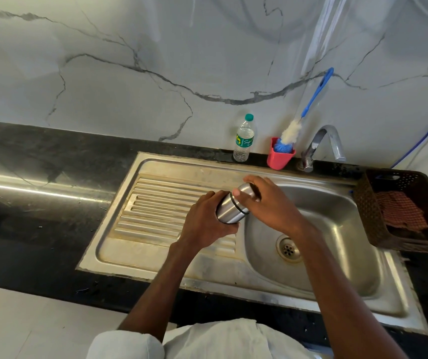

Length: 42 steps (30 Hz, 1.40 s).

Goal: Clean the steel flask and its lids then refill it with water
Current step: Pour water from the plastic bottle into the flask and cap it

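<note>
1. The bench (39, 229) carries the sink (337, 255) toward its right end; the basin lies open under both hands, and the tap (333, 141) stands at the back edge.
2. A basket (371, 216) crowds the right edge, limiting room there.
3. The steel flask (231, 211) is held tilted over the drainboard's right side, the left hand (205, 224) wrapped round its body.
4. The right hand (267, 200) curls round the lid (246, 191): likely unscrewing. Next calls for twisting it off.
</note>
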Available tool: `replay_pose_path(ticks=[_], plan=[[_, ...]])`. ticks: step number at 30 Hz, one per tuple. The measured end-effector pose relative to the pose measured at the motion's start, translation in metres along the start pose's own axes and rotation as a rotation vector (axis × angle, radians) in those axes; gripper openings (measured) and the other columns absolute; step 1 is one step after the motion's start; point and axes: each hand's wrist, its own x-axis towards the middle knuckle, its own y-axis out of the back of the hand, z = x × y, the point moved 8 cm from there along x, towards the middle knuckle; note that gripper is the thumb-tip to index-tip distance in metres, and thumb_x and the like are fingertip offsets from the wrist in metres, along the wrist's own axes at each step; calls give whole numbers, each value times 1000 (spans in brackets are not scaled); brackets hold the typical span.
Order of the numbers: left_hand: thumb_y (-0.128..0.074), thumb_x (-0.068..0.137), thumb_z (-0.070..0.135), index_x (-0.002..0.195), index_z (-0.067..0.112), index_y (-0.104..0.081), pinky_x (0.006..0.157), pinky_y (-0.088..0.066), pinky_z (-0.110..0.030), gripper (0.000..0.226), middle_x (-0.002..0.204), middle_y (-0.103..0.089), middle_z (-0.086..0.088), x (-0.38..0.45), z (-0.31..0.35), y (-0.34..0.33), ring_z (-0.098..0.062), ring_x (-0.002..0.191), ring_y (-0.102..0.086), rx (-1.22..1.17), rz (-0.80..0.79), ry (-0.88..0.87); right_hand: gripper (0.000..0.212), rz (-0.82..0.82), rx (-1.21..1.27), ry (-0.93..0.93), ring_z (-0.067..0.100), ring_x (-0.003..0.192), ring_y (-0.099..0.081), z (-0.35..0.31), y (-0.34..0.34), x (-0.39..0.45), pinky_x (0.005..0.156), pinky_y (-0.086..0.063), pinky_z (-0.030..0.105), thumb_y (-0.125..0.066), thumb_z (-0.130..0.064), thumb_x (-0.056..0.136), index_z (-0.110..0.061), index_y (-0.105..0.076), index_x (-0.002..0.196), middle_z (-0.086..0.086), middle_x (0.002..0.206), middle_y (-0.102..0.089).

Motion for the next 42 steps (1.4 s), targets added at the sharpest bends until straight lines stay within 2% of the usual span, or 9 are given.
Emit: replay_pose_path(ticks=[3,7,10,13,16,20,24,30,42], plan=[[-86,59,49,125,34,-61,73,-55,-36,73,103,-65,14,0,0,3,-9,89,-59,-24,18,2,50,-59,123,114,-3,100,-57,-8,2,-1,81,-47,18,-80,-31,86,-25,-61,132,-9,119,-57],[-85,59,51,128,31,-59,75,-56,-38,76,105,-64,12,-3,0,4,-11,91,-59,-2,33,-13,45,208,-100,-113,16,83,-57,-7,-5,1,71,-41,32,-62,-62,90,-18,-55,101,-4,97,-56],[-87,59,48,126,34,-57,73,-56,-38,75,104,-63,13,-4,-2,5,-10,90,-58,-22,30,-1,62,161,-128,-175,16,81,-57,-5,-4,4,69,-44,36,-59,-80,80,-21,-52,96,-7,91,-58],[-88,60,45,120,32,-61,72,-55,-40,67,100,-65,14,-5,-6,9,-9,87,-61,-109,20,-5,52,-57,30,87,5,93,-58,-23,-6,3,82,-55,35,-76,-60,81,-27,-58,118,-10,109,-56],[-89,62,44,116,32,-62,72,-55,-37,62,99,-67,14,-6,-6,10,-9,86,-63,-173,7,-9,35,64,128,225,7,90,-60,-34,-6,-2,78,-53,32,-80,-43,84,-26,-61,108,-12,102,-60],[-88,61,49,123,30,-62,70,-52,-32,70,103,-65,15,-7,-11,11,-7,87,-60,-100,16,3,32,307,19,21,9,77,-57,-28,-16,1,69,-51,37,-68,-54,87,-27,-52,91,-9,86,-59],[-85,62,54,123,28,-62,68,-41,-22,70,101,-64,17,-9,-17,17,-4,85,-55,-61,28,-7,34,297,-45,-22,10,77,-58,-32,-20,2,69,-50,35,-63,-59,90,-27,-53,94,-10,87,-60],[-88,60,45,133,29,-60,72,-51,-34,80,106,-65,10,-9,-21,25,-12,93,-57,-41,84,12,27,432,-131,-91,14,79,-60,-49,-24,-3,67,-47,33,-55,-54,96,-28,-53,96,-11,91,-61],[-90,63,53,123,39,-56,78,-58,-32,70,100,-73,18,-3,-74,52,1,88,-69,-284,96,219,57,-35,486,-112,9,104,-70,-50,-85,26,86,-60,34,-86,-46,77,-31,-62,127,-10,114,-72]])
